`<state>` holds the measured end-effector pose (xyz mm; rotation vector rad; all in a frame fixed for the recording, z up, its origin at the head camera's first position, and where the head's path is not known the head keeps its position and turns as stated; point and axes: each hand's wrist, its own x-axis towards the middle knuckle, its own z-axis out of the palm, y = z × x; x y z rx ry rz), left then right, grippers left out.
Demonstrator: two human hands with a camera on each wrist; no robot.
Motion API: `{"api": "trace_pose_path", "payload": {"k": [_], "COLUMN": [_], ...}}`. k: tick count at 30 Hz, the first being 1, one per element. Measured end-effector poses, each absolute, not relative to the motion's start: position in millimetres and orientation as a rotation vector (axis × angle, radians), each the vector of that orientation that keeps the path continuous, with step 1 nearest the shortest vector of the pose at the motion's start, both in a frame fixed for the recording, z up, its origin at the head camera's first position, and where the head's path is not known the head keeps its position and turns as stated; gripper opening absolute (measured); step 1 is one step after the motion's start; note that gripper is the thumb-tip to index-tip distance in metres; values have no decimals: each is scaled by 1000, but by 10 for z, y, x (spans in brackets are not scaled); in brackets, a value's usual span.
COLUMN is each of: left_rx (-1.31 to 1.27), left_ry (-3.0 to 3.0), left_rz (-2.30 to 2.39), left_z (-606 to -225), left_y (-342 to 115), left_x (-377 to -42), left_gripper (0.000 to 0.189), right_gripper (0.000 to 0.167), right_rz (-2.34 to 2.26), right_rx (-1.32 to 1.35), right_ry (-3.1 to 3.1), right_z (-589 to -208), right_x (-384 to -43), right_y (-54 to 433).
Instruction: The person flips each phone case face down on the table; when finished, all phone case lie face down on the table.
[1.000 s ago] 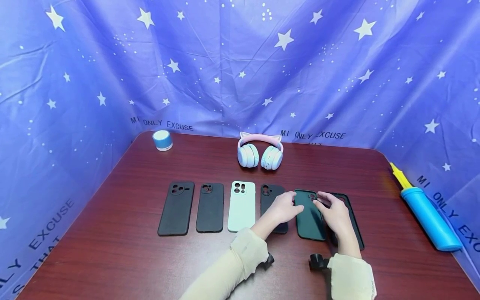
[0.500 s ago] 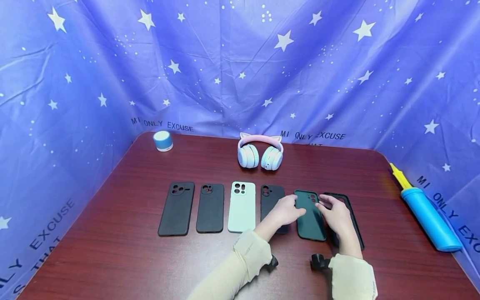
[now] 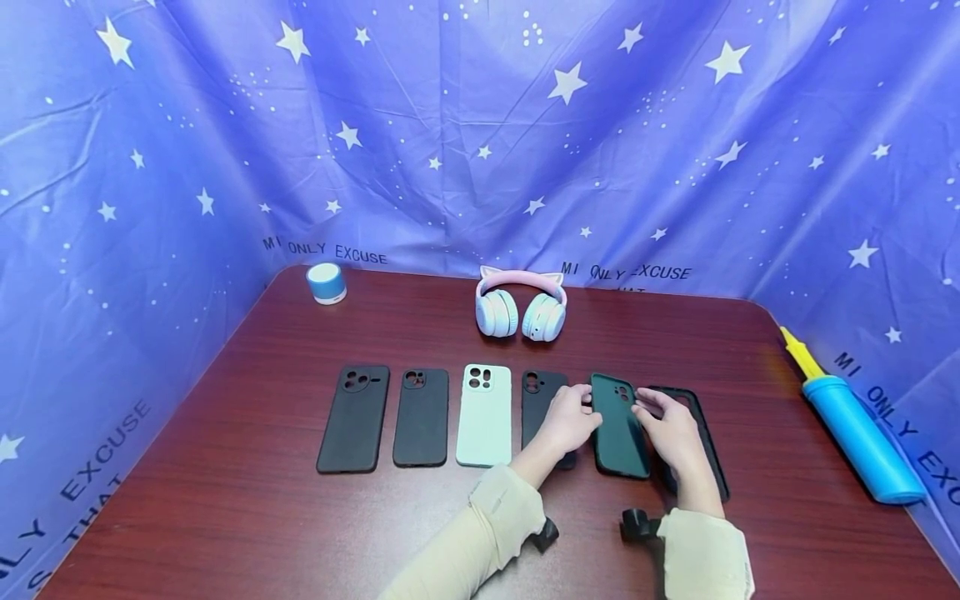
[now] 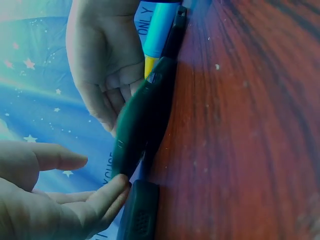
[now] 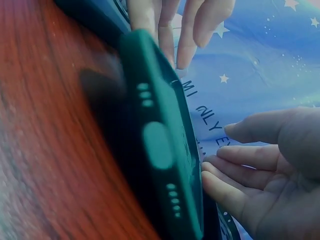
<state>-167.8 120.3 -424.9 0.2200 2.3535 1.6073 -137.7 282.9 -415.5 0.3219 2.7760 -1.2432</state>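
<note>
A dark green phone case (image 3: 619, 442) lies between my two hands, its inner side facing up and its far end tilted up. At its left edge are the fingertips of my left hand (image 3: 567, 423), with the thumb held apart. My right hand (image 3: 675, 435) has its fingertips at the opposite edge. The left wrist view shows the green case (image 4: 142, 117) angled above the tabletop. From the right wrist, its bottom end (image 5: 157, 145) shows a port cutout and small holes. My left hand partly covers a black phone case (image 3: 535, 410); another black case (image 3: 710, 442) lies beneath my right hand.
Left of the hands lie a mint case (image 3: 483, 425), a black case (image 3: 420, 425) and a larger black case (image 3: 352, 429). Behind stand cat-ear headphones (image 3: 498, 313) and a small blue speaker (image 3: 326, 284). A blue and yellow hand pump (image 3: 858, 437) lies at the table's right edge.
The green case's far end has risen slightly and shifted a little toward the back. My left thumb has drawn back leftward to the case's edge. My right hand has barely moved.
</note>
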Motion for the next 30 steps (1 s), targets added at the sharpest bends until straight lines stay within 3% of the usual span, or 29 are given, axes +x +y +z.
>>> {"api": "trace_pose_path", "payload": {"k": [17, 30], "left_rx": [109, 219], "left_ry": [2295, 2212], "left_rz": [1677, 1796], "left_z": [-4260, -4201], "left_y": [1190, 1183], "left_x": [-1716, -1692], "left_gripper": [50, 47], "right_gripper": [42, 68], "right_rz": [-1249, -1238], "right_rx": [237, 197], "right_ry": [2851, 2726], "right_z": [-4168, -4158], "right_x": [-1362, -1358], "right_y": [2768, 2738]}}
